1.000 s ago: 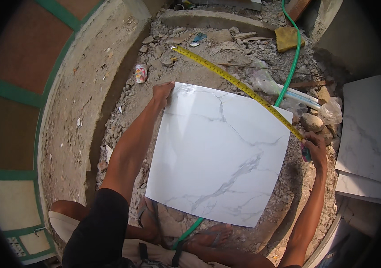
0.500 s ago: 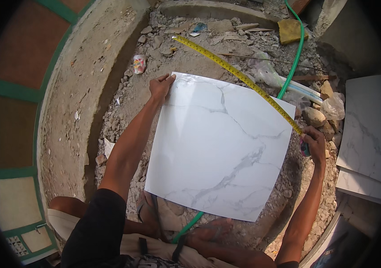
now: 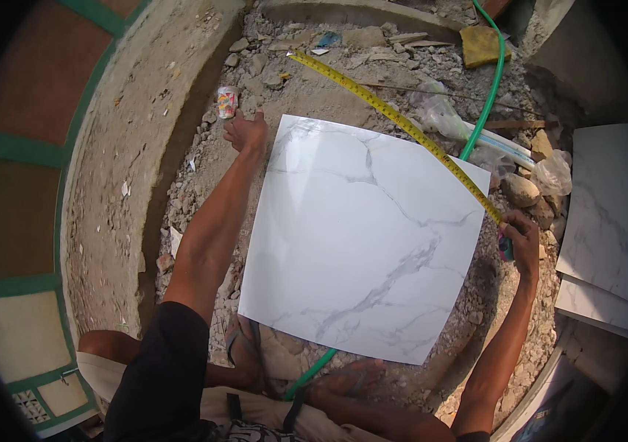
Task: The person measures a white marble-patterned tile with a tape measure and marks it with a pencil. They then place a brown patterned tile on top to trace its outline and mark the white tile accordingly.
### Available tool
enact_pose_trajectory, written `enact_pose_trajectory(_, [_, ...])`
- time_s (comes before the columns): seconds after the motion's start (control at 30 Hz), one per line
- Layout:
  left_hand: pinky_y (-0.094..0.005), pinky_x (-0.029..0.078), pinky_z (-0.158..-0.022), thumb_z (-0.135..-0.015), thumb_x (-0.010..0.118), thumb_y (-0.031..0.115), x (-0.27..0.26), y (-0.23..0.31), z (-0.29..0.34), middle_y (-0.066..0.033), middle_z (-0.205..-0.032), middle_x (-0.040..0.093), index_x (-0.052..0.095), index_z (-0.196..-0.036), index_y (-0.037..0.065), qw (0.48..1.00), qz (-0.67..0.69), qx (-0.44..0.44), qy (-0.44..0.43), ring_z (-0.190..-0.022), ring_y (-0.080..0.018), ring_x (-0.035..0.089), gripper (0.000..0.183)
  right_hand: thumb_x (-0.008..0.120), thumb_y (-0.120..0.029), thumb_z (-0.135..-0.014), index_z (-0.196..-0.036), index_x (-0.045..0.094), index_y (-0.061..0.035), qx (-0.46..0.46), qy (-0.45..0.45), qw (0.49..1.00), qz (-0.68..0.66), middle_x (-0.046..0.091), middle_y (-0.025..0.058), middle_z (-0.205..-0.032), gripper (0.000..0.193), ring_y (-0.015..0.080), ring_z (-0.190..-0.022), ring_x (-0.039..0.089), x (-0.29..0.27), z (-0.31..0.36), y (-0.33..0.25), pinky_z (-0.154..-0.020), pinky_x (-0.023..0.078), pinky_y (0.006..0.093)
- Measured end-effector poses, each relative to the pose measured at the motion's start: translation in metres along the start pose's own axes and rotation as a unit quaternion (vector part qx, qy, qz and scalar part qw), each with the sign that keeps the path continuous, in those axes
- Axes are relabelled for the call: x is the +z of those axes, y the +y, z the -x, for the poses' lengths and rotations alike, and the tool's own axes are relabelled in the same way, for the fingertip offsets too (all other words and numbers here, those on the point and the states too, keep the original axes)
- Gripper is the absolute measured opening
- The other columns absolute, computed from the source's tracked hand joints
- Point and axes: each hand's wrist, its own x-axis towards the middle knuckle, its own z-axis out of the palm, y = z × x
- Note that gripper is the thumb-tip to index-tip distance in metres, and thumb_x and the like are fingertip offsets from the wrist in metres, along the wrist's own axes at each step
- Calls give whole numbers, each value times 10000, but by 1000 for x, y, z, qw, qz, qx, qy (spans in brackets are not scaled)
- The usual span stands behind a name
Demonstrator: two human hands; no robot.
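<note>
With the large white marbled tile [image 3: 358, 250] as the centre of the dial, a green-framed panelled wall [image 3: 16, 214] stands at nine o'clock, and a rough concrete ledge [image 3: 119, 147] curves along its near side. At half past ten a patterned cup [image 3: 226, 102] lies on the rubble [image 3: 314, 96]. Just beside it is my left hand [image 3: 246, 132], off the tile, its fingers partly spread; whether a fingertip touches the cup I cannot tell. The tile, grey-veined and glossy, lies face up before me, with my sandalled feet [image 3: 347, 379] between six and seven o'clock. A yellow tape blade [image 3: 362, 93] runs straight from its free end at eleven o'clock, beyond the tile, across the upper right corner to three o'clock. At one o'clock are a clear plastic bag [image 3: 435, 110] and a yellow block [image 3: 482, 48], and beside the block a green hose [image 3: 492, 103] descends to the tile's far edge. At three o'clock my right hand [image 3: 524, 239], just beside the tile, has its fingers closed about the tape-measure case [image 3: 506, 249], where the blade ends. Farther out at three o'clock, more marbled tiles [image 3: 605, 214] overlap one another.
</note>
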Motion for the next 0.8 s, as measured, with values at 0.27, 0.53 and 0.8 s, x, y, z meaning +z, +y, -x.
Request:
enact_pose_trajectory(0.27, [-484,183,-1231,-1019,359,595,-27,-47,90,-82,-1665,210,308,-1581,255,831,-230,471,-186,-1533,-333,158,659,596,-77,-854,-874,618,-11,18,22,999,17,549,29,-651,73,114,-478,530,1,-15,7,-408,406,288])
enact_pose_trajectory(0.53, [-497,238,-1195,-1034,364,545,-11,-68,14,-164,-1633,248,332,-1568,186,926,-249,284,-10,-1502,-358,231,644,605,-71,-819,-906,645,9,-5,-12,998,56,567,35,-668,125,120,-532,555,3,-40,4,-459,436,281])
enact_pose_trajectory(0.8, [-370,507,-729,-994,620,304,-2,-55,15,-122,-826,713,726,-1132,-36,978,183,36,-90,-762,-192,643,382,641,-88,-761,-870,675,27,11,-96,984,149,642,67,-729,162,155,-679,609,7,-79,13,-643,483,297])
